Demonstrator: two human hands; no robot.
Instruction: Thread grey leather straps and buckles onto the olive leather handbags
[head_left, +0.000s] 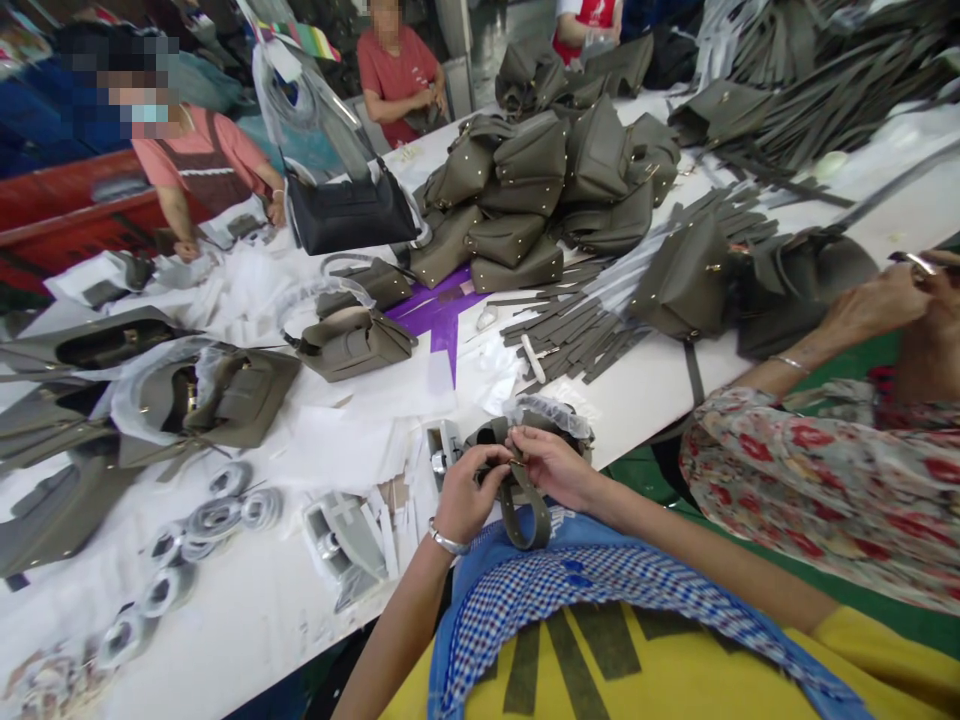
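Both my hands meet over an olive handbag at the table's near edge. My left hand (474,492), with a silver bracelet at the wrist, pinches an olive strap (528,520) near a small metal piece. From the other side my right hand (551,462) closes its fingers on the same strap. The strap hangs in a loop below my hands, over the blue apron (480,590). Behind my hands the handbag (487,434) is partly hidden, and clear plastic wrap (559,412) covers its handle. A tape dispenser (441,448) stands just left of it.
A pile of olive handbags (517,190) fills the table's far middle, with loose straps (577,330) in front. Rolls of clear tape (214,515) and another dispenser (345,545) lie left. A black bag (349,215) stands ahead. A co-worker's floral sleeve (832,480) is close on my right.
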